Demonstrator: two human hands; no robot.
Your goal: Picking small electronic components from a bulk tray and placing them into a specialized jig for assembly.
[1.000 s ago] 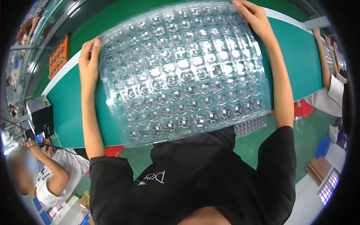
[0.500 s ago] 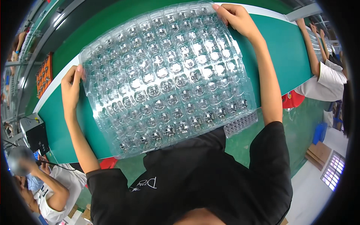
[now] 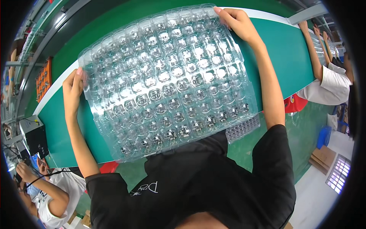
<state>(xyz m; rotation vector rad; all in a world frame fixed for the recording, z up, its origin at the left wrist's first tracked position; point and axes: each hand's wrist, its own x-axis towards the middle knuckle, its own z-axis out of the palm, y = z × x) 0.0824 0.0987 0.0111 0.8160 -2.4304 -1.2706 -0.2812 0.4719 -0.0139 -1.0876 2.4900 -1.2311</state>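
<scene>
A large clear plastic blister tray [image 3: 167, 82] spans the middle of the view, with rows of round pockets. Small metallic electronic parts show in many pockets, most sharply along its near edge. My left hand [image 3: 72, 89] pinches the tray's left edge near the far corner, thumb on top. At the far right corner my right hand [image 3: 238, 24] grips the edge the same way, its fingers partly hidden beneath. The tray lies slanted over the green work surface, its near edge reaching past it toward my black shirt. Whether it rests on the surface I cannot tell.
The green workbench [image 3: 282, 57] runs left to right. A black and white box-shaped device [image 3: 33, 136] stands at its left end. Another tray [image 3: 243, 129] shows below the near edge. Co-workers sit at left [image 3: 57, 198] and right [image 3: 331, 84]. A red stool [image 3: 295, 104] stands by the bench.
The tray and both hands have shifted very slightly in the view, with the grip unchanged. At the left, a co-worker's raised hand and the round grey shape by it look different.
</scene>
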